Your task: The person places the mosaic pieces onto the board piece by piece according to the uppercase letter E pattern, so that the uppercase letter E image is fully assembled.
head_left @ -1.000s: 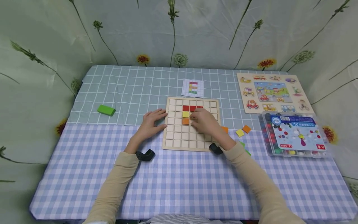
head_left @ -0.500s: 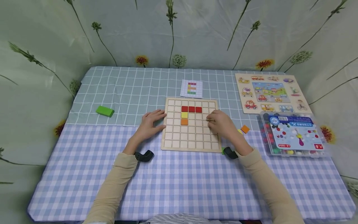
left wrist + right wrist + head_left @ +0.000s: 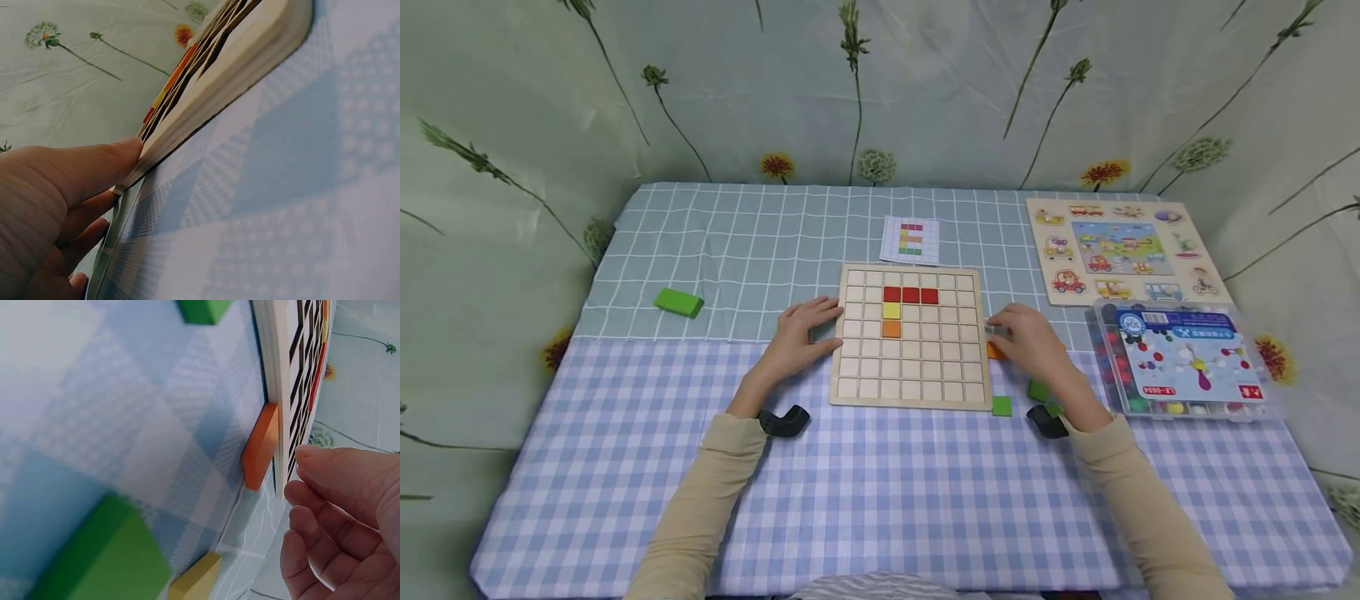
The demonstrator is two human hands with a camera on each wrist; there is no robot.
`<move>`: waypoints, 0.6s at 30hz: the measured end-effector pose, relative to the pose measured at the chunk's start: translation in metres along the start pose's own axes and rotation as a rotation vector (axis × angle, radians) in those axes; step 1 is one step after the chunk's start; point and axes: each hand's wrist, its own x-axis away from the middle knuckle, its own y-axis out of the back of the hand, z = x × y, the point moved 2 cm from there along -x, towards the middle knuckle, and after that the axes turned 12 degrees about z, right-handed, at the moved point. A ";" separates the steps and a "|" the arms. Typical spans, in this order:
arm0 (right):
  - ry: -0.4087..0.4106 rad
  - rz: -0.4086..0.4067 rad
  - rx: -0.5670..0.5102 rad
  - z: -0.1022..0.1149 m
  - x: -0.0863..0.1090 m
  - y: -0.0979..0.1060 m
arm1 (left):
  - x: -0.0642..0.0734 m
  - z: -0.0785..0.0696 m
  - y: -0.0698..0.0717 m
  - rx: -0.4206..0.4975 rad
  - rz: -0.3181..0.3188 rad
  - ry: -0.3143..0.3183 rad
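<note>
A square wooden grid board lies on the table. In its cells sit a row of red tiles, one yellow tile and one orange tile. My left hand rests at the board's left edge, its thumb touching the side in the left wrist view. My right hand hovers just off the right edge, fingers loosely bent with nothing between them. Close by its fingertips, a loose orange tile lies against the board. Green tiles and a yellow tile lie nearby.
Behind the board is a card printed with a coloured tile pattern. A green block lies at the left. To the right are a wooden picture puzzle and a clear plastic case of coloured balls.
My right hand has moved right from the middle of the board to beyond its right edge, uncovering the third red tile. The left hand stays at the left edge.
</note>
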 end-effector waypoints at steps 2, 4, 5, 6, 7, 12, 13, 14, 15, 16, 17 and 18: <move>-0.019 0.007 -0.002 -0.002 0.002 0.000 | 0.000 0.001 -0.001 -0.001 0.001 0.001; -0.035 0.018 0.001 -0.003 0.004 -0.001 | 0.000 0.001 -0.001 -0.003 0.000 0.004; -0.043 0.024 0.004 -0.004 0.005 -0.002 | 0.000 0.001 -0.001 -0.002 0.001 0.005; -0.047 0.028 0.006 -0.004 0.006 -0.002 | 0.000 0.001 -0.001 0.000 0.001 0.005; -0.052 0.031 0.010 -0.004 0.007 -0.003 | 0.000 0.001 -0.001 0.001 0.002 0.006; -0.047 0.035 0.016 -0.006 0.011 -0.005 | 0.000 0.001 -0.001 0.003 0.009 0.009; -0.044 0.034 0.015 -0.006 0.012 -0.005 | 0.000 0.001 -0.001 0.003 0.009 0.007; -0.040 0.035 0.011 -0.006 0.013 -0.005 | 0.000 0.001 -0.001 0.002 0.009 0.006; -0.037 0.036 0.011 -0.007 0.014 -0.005 | 0.000 0.001 0.000 -0.001 0.009 0.005; -0.032 0.040 0.011 -0.007 0.014 -0.005 | -0.001 0.001 0.000 -0.003 0.009 0.003; -0.033 0.046 0.009 -0.008 0.015 -0.006 | -0.001 0.001 0.000 -0.002 0.008 0.001; -0.032 0.053 0.008 -0.008 0.016 -0.006 | -0.001 0.000 0.000 -0.001 0.008 -0.002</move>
